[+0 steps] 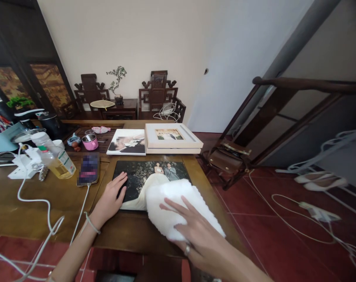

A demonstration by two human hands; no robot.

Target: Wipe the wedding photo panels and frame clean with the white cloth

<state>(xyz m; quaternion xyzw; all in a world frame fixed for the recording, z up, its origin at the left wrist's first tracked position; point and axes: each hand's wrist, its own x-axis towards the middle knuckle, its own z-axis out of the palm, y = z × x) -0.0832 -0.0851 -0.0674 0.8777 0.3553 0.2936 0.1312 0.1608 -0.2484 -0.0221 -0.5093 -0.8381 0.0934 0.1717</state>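
A dark photo print of a couple (pixel 142 174) lies flat on the wooden table (pixel 57 203). My left hand (pixel 111 199) rests flat on the print's left edge, fingers spread. My right hand (pixel 192 231) presses a folded white towel (pixel 172 203) onto the print's lower right corner, fingers spread over the cloth. The towel hides that corner of the print.
Behind the print lie another photo print (pixel 127 141) and stacked white frames (pixel 172 138). A phone (pixel 88 169) on a white cable, a bottle (pixel 55 156), a pink cup (pixel 90 141) and a power strip (pixel 22 164) crowd the table's left. Cables and a stair rail (pixel 307 84) are at right.
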